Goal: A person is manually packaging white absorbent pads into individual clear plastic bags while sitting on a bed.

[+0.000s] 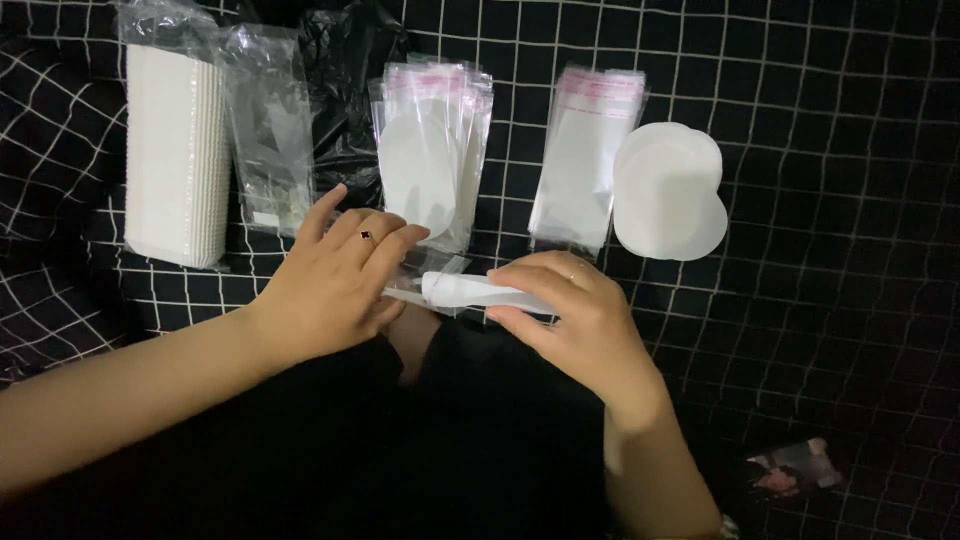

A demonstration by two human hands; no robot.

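Observation:
My right hand grips a white rolled piece partly inside a small clear plastic sleeve. My left hand, with a ring on one finger, holds the open end of that sleeve, fingers curled over it. Both hands meet just above my dark lap. Directly behind them lies a stack of clear sleeves with white round pads inside.
A black cloth with a white grid covers the surface. A tall white stack in plastic wrap and a clear bag lie at the left. Empty clear sleeves and loose white round pads lie at the right. A small photo card lies lower right.

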